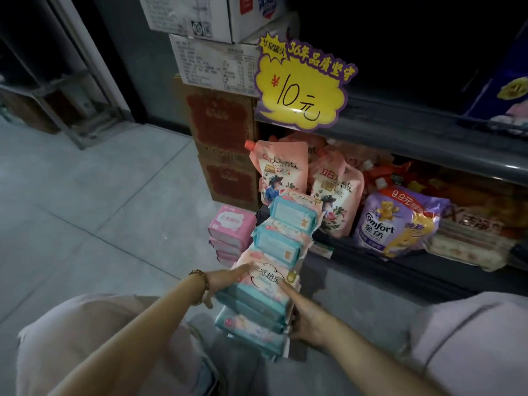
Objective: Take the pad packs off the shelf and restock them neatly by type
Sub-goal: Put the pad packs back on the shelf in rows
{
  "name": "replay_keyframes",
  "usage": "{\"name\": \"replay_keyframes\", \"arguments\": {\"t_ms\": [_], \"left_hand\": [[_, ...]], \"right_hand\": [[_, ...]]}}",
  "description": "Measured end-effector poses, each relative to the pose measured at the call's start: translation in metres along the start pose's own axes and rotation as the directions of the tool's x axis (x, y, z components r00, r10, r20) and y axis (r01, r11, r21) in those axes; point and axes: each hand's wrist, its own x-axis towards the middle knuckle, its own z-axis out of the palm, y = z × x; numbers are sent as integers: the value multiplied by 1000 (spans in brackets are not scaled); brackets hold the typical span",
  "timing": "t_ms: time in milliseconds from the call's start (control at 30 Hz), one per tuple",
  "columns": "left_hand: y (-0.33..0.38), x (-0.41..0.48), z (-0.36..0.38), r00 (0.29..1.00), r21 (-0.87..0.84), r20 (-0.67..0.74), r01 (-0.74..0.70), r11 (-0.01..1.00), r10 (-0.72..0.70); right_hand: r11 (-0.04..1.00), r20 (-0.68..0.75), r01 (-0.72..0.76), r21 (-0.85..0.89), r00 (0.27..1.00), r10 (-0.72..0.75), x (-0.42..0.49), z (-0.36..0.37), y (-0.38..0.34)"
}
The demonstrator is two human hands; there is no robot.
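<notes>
Several blue-and-pink pad packs form a tall leaning stack on the floor in front of the bottom shelf. My left hand lies with straight fingers against the stack's left side, one finger on the top face of a pink pack. My right hand holds the stack's right side lower down, its fingers hidden behind the packs. A shorter pile of pink pad packs stands on the floor just left of the stack.
The bottom shelf holds pink detergent pouches and a purple softener bag. Stacked cardboard boxes rise at the shelf's left end. A yellow price sign hangs above. Grey tiled floor spreads left.
</notes>
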Motion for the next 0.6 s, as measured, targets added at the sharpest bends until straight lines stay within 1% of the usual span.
{"name": "replay_keyframes", "arguments": {"t_ms": [67,133,200,267,333,400,433,500,533,600], "left_hand": [[-8,-3,9,996,-59,-44,-84,995,82],[-14,-3,15,983,-72,-85,-170,983,163],[-17,-6,18,969,-71,-66,-242,968,238],[-15,-15,19,942,-102,-79,-332,938,325],[-6,-25,18,904,-115,-136,-421,900,406],[10,-43,14,827,-148,-215,-553,820,520],[21,-56,12,764,-146,-251,-637,757,595],[45,-78,6,678,-160,-297,-730,665,673],[58,-88,4,642,-179,-300,-764,619,706],[87,-107,5,539,-190,-326,-842,505,777]], "right_hand": [[997,7,37,65,999,-38,-2,11,5],[994,-28,74,78,997,-72,-6,18,6],[987,-34,137,85,990,-135,-14,20,7],[970,-33,224,94,975,-222,-25,17,7],[946,-30,306,103,952,-304,-42,14,0],[903,-51,412,123,911,-409,-62,9,-14],[873,-88,476,106,879,-468,-74,7,-23],[799,-172,597,67,796,-581,-99,0,-44],[758,-194,651,46,750,-632,-113,-1,-57],[677,-207,735,-15,661,-722,-142,-8,-85]]}}
